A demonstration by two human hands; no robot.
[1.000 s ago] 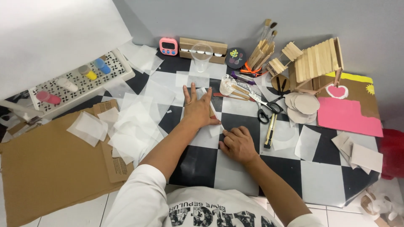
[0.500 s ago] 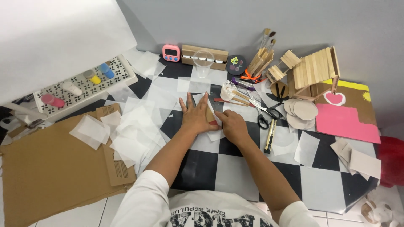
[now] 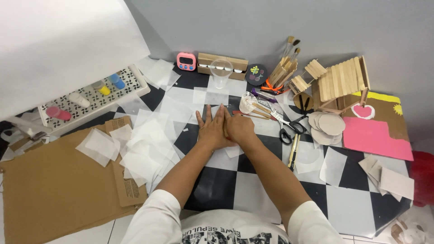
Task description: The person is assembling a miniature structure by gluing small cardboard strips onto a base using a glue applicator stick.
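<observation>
My left hand [image 3: 211, 129] lies flat on the checkered table [image 3: 253, 190], fingers spread, pressing down a translucent paper sheet [image 3: 233, 151]. My right hand [image 3: 239, 127] sits right against it on the same sheet, fingers curled over the sheet's folded edge. Only a small corner of the sheet shows below the hands. Several more translucent paper squares [image 3: 149, 140] lie scattered to the left of my left hand.
Scissors [image 3: 285, 131] and a craft knife [image 3: 294, 151] lie right of my hands. A small cup with sticks [image 3: 247, 103] and a clear plastic cup [image 3: 221, 72] stand beyond them. Far right are a craft-stick house [image 3: 341, 83] and pink card [image 3: 373, 138]; cardboard [image 3: 49, 190] lies left.
My right hand has travelled up from the sheet's near edge to rest beside my left hand, bringing the paper's edge with it. The left hand has stayed flat in place.
</observation>
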